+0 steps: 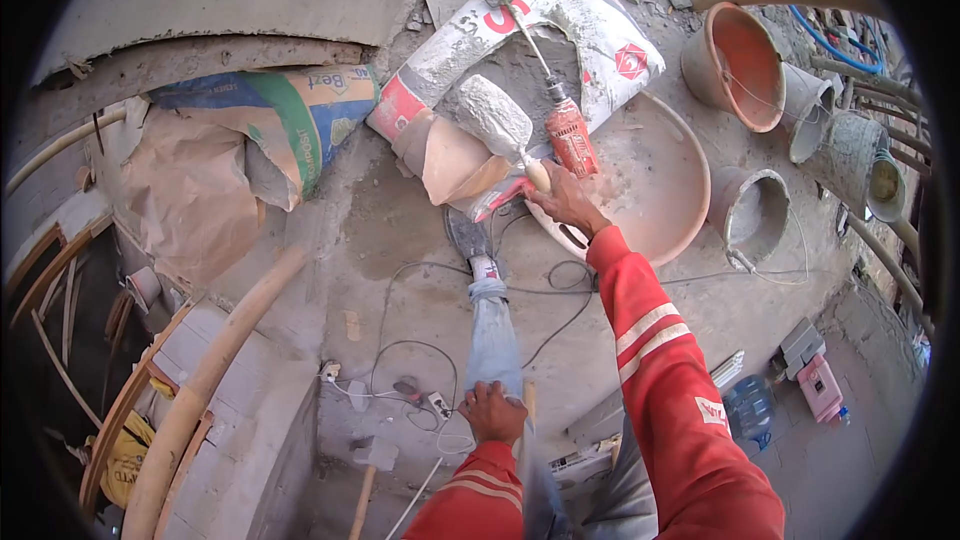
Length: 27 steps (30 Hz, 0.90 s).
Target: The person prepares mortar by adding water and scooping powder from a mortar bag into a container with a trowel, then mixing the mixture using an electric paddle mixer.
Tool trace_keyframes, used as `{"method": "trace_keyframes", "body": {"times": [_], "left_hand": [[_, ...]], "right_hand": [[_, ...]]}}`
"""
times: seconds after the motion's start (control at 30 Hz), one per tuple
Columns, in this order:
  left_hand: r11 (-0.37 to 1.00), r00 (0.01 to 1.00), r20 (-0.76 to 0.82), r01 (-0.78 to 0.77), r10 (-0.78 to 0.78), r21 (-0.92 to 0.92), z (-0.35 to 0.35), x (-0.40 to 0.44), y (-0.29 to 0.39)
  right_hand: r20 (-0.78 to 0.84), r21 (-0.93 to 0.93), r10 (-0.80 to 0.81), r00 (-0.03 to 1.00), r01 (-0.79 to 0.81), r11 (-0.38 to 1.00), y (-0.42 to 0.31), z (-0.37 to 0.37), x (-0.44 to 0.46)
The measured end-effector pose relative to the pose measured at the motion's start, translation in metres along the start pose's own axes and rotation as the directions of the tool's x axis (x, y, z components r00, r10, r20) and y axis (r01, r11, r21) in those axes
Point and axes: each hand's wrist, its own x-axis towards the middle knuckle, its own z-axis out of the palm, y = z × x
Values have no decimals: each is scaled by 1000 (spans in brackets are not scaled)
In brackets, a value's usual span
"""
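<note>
Right hand has its fingers closed around the short wooden handle of a mortar-caked metal trowel, which makes sense for keeping that crusty blade level. The blade sits over the mouth of the white-and-red paper mortar bag, just beside a peach-coloured cut plastic container. Left hand rests on the knee of the faded blue jeans, fingers loosely spread, probably for balance (crouching is murder). The red-bodied power tool leans on the wide, shallow pinkish basin, likely keeping it off the floor.
</note>
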Motion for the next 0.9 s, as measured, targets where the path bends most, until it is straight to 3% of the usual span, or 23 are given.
{"method": "trace_keyframes", "body": {"times": [0.03,0.07,0.17,0.33,0.43,0.57,0.67,0.77,0.87,0.9], "left_hand": [[1000,1000,-9,-9,9,15,3,0,1],[999,1000,-19,-16,16,31,5,-1,1],[998,999,-48,-19,22,62,0,-1,8],[995,999,23,25,-27,94,-3,-3,25],[991,999,21,27,-30,132,-7,-6,34],[976,1000,-14,8,-5,216,-4,-10,44],[973,999,-39,-10,19,231,2,-8,45],[982,997,-54,-49,60,184,-5,-10,52],[981,989,-102,-91,110,172,-8,-18,56],[979,984,-126,-104,127,176,-11,-19,61]], "right_hand": [[65,78,67,996,-72,994,-9,-8,-12],[30,65,36,999,-37,997,8,-3,-22],[61,262,123,990,-135,956,-12,-27,-74],[-34,458,168,985,-134,879,-1,-78,-182],[-158,622,374,914,-202,756,10,-117,-258],[-368,741,549,750,-119,660,73,-156,-329],[-459,729,679,574,-194,657,122,-186,-339],[-648,530,658,385,-392,752,207,-204,-309],[-734,140,504,455,-625,768,256,-225,-284],[-721,134,516,463,-637,759,257,-231,-281]]}}
